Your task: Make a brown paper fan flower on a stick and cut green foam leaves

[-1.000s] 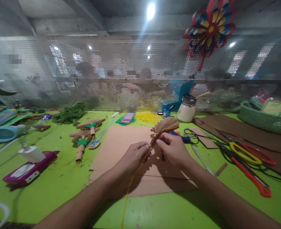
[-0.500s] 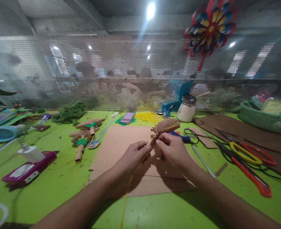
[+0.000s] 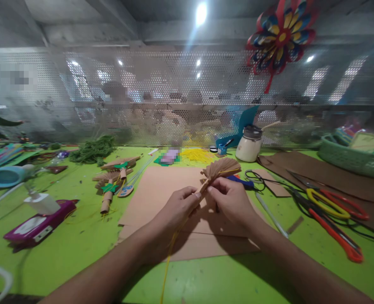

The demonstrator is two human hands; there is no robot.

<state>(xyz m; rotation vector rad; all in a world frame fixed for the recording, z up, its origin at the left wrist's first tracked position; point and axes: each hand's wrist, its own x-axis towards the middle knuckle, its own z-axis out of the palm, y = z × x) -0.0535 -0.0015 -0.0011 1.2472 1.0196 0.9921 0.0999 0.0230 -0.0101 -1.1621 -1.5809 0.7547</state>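
Left hand (image 3: pixel 182 205) is pinching the stem of a pleated paper piece (image 3: pixel 221 169), right hand (image 3: pixel 231 197) gripping it just below the fan, over the brown sheets (image 3: pixel 161 181) mid-desk (image 3: pixel 212 280). Pleats look done and yellow string (image 3: pixel 167 270) is on, but a loose tail runs to the near edge, so I'd guess tying isn't finished. Toward the left edge, two similar pieces (image 3: pixel 106 203) have green stars (image 3: pixel 110 188); can't see one here. Scissors (image 3: pixel 328 204) lie toward the right edge.
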